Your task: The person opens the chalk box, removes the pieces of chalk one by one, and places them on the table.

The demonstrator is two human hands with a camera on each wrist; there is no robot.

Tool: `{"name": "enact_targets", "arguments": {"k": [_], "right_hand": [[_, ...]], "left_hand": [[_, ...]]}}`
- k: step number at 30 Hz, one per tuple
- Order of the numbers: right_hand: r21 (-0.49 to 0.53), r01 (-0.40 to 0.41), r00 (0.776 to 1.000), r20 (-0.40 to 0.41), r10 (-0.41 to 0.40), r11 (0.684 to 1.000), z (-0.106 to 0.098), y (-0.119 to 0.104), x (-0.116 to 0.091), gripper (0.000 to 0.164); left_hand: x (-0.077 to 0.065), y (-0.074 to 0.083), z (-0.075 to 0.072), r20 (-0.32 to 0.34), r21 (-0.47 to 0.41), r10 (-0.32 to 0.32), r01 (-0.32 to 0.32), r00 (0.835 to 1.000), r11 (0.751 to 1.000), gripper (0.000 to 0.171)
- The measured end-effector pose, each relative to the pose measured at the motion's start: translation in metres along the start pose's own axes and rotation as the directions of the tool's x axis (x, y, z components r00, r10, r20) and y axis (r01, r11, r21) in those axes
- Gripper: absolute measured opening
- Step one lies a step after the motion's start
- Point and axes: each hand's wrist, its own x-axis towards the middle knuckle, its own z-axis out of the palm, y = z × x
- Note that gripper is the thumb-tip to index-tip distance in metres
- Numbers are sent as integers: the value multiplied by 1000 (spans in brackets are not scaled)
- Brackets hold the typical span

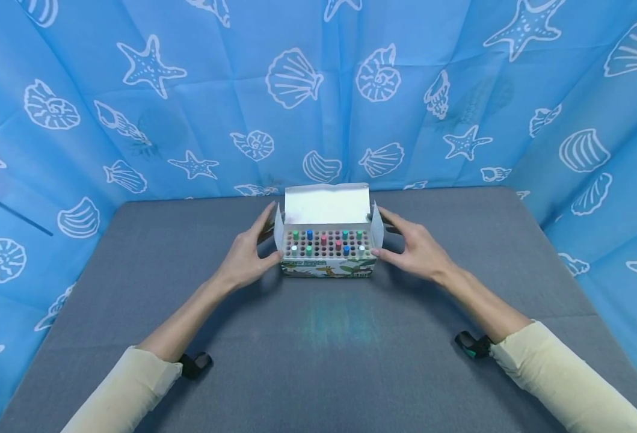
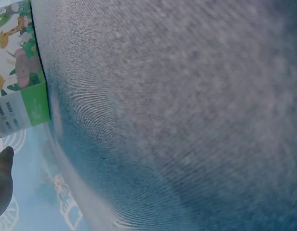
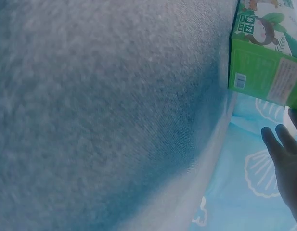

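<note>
A cardboard box (image 1: 326, 269) with printed animals stands on the table, its white lid flap (image 1: 326, 204) raised at the back and its side flaps spread upward. Inside is a tray of holes (image 1: 331, 244), with several green, blue, red and white capped sticks, perhaps markers, standing in some of them. At the box's left side is my left hand (image 1: 248, 255), thumb by the front corner and fingers stretched along the side flap (image 1: 278, 228). My right hand (image 1: 418, 246) mirrors it at the right flap (image 1: 376, 227). In the right wrist view, straight fingers (image 3: 283, 139) show beside the green box end (image 3: 256, 67).
A grey cloth (image 1: 329, 361) covers the table under the box and both forearms. Behind and at both sides hangs a blue curtain (image 1: 210, 90) with white shells and starfish. Black straps (image 1: 196, 365) sit at the cuffs of the pale sleeves.
</note>
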Motion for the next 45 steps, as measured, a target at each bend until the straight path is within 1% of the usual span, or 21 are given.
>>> {"name": "enact_targets", "arguments": {"k": [2,4,8,11,13,17,22,25,28,30,32,36,40,42,45], "right_hand": [[0,-3,1000,-11,3,1000,-2,0,0,90],[0,-4,1000,-28,4,1000,-4,0,0,92],[23,11,998,-69,-10,1000,-8,0,-1,97],[22,28,995,-101,-25,999,-11,0,-2,101],[5,43,992,-119,-42,999,-13,1,-3,100],[-43,88,985,-147,-93,995,-16,3,-5,93],[-107,149,967,-193,-167,983,-21,6,-7,88],[-158,185,954,-208,-216,970,-23,8,-9,83],[-213,218,941,-213,-263,952,-23,10,-10,74],[-245,231,936,-208,-284,942,-22,11,-11,70],[-265,234,936,-200,-290,936,-21,12,-13,67],[-289,218,942,-186,-278,932,-18,14,-16,64],[-302,214,941,-193,-279,929,-16,16,-19,61],[-305,213,940,-196,-280,928,-16,16,-20,59],[-317,196,947,-183,-263,928,-15,16,-21,57]], "left_hand": [[0,2,-2,-24,-7,16,-16,1000,1000,100],[0,3,-3,-46,6,34,-34,998,999,103],[1,3,-4,-72,27,68,-66,995,997,108],[-1,3,-5,-89,71,79,-73,993,995,107],[-2,3,-7,-104,110,78,-67,992,992,105],[-4,2,-10,-128,170,86,-64,988,983,99],[-5,-1,-13,-140,219,98,-66,985,974,97],[-6,-1,-14,-149,231,97,-60,984,971,98],[-9,-2,-15,-172,228,87,-46,981,973,95],[-11,-3,-15,-189,225,73,-29,979,974,91],[-12,-4,-16,-197,222,55,-10,979,975,87],[-15,-8,-17,-181,234,13,30,983,972,84],[-16,-10,-15,-133,271,-34,69,991,960,84],[-16,-11,-14,-108,285,-51,80,993,955,84],[-17,-9,-12,-80,284,-58,78,995,955,80]]}}
